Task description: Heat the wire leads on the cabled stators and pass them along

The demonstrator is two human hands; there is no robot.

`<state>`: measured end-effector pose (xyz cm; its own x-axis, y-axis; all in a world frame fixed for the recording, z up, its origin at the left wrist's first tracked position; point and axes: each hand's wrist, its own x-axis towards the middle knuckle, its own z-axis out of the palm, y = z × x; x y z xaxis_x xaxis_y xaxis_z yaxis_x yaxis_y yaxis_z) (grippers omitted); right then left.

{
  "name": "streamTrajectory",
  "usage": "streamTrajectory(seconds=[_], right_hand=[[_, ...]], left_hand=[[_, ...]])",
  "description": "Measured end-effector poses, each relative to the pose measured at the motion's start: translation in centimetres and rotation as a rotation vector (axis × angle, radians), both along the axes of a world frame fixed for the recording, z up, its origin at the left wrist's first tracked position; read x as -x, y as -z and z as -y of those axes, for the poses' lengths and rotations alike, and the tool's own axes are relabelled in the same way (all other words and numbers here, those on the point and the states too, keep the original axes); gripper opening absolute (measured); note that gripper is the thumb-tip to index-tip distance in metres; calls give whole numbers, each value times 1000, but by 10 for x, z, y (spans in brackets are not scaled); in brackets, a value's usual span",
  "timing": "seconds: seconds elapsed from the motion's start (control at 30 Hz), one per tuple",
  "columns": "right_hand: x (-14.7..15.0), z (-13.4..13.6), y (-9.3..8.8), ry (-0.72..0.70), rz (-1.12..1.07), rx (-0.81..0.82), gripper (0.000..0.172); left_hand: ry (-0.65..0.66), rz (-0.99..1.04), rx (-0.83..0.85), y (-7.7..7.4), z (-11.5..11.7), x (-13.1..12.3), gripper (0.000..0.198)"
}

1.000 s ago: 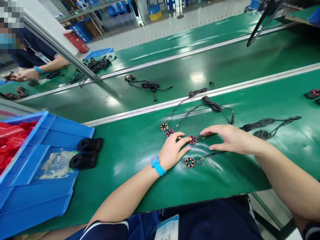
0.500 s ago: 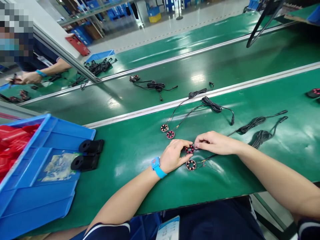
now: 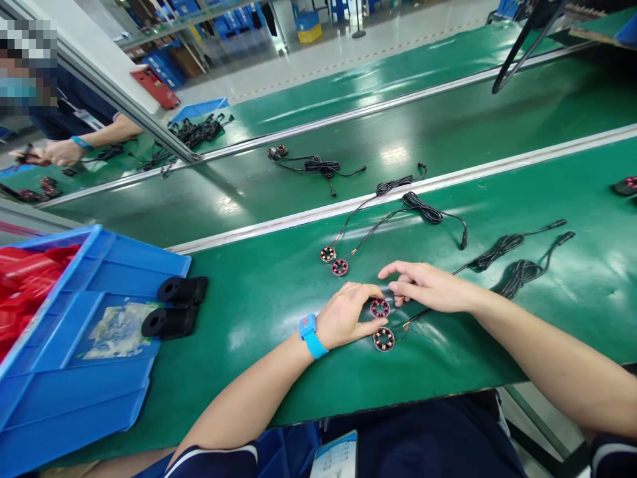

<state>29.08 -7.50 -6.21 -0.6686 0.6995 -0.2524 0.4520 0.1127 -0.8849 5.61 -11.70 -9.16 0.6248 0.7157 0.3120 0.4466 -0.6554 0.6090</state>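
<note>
On the green mat two small round coil rings lie side by side in front of me, an upper ring (image 3: 379, 308) and a lower ring (image 3: 383, 339), each with a thin black cable. My left hand (image 3: 347, 315), with a blue wristband, curves its thumb and fingers around the upper ring's left side. My right hand (image 3: 426, 285) meets it from the right, fingertips pinched at the ring's cable end, forefinger stretched out. Another pair of rings (image 3: 334, 260) lies just beyond, wired to a bundled cable (image 3: 422, 207).
A blue bin (image 3: 99, 345) with red bags stands at the left; two black ring-shaped holders (image 3: 174, 307) lie beside it. More coiled cables (image 3: 517, 255) lie to the right. A cable set (image 3: 318, 166) lies on the middle belt. Another person's hands (image 3: 54, 151) work at the far left.
My right hand drew in from lying flat on the mat to the ring and pinched at it. Both hands brought the upper ring closer to me, and the lower ring shifted nearer. The cables at the right slid.
</note>
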Motion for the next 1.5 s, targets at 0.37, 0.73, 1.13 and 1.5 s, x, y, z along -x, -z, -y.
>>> streamTrajectory(seconds=[0.37,0.73,1.13,1.5], right_hand=[[8,-35,-14,176,-11,-403,28],[72,-70,6,-174,85,-548,28],[66,-58,4,-102,113,-173,17],[45,-77,-24,114,111,-429,35]], left_hand=[[-418,-214,-121,0,-26,46,20],[-368,-171,-103,5,-28,38,14],[-316,-102,-82,11,-24,29,41],[-583,-9,-163,0,-39,46,31]])
